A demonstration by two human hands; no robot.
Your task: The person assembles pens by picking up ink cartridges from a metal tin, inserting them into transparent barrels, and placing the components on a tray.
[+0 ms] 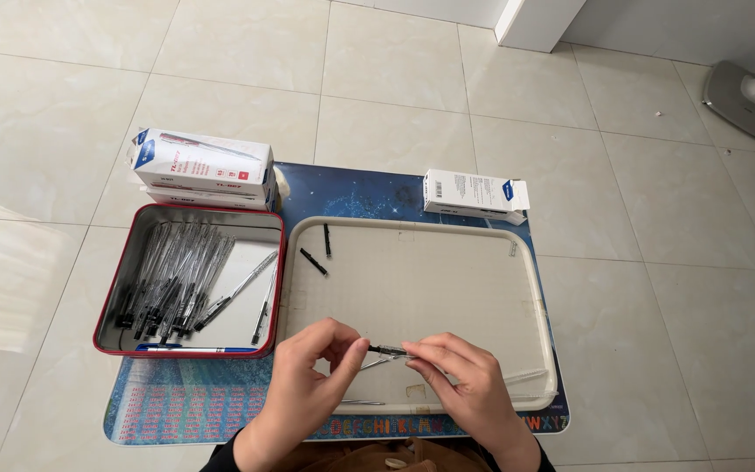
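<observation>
1. At nine o'clock: red-rimmed metal tin [129, 293], packed with clear-barrelled pens [168, 280] lying mostly along a seven-to-one line; one blue pen [196, 350] flat along the near wall.
2. Above the tin, toward ten o'clock: two white-and-blue cartons [203, 168], stacked, touching the tin's far edge.
3. Beneath everything: dark star-patterned mat [360, 188] on a pale tiled floor [395, 79] — serving as the surface.
4. Centre: cream tray [447, 229], just beside the tin. Two small black caps [319, 252] loose in its far-left corner, well apart from the hands.
5. Six o'clock, left of centre: left hand [303, 389], fingers curled, thumb and forefinger pinched narrow on the left end of a pen part [386, 350].
6. Between the hands: that pen part — dark, slim, long axis running nine-to-three, held just above the tray's near half. Both hands equally close, one at each end.
7. Below it: thin clear refills [369, 364] resting on the tray, one more near the tray's front rim; too fine to tell more.
8. Right of centre: right hand [469, 385], fingertips closed narrow on the part's right end, palm turned down.
9. One o'clock: small white box [474, 196] at the tray's far edge.
10. Far two o'clock: grey fan base [744, 98] on the floor.
</observation>
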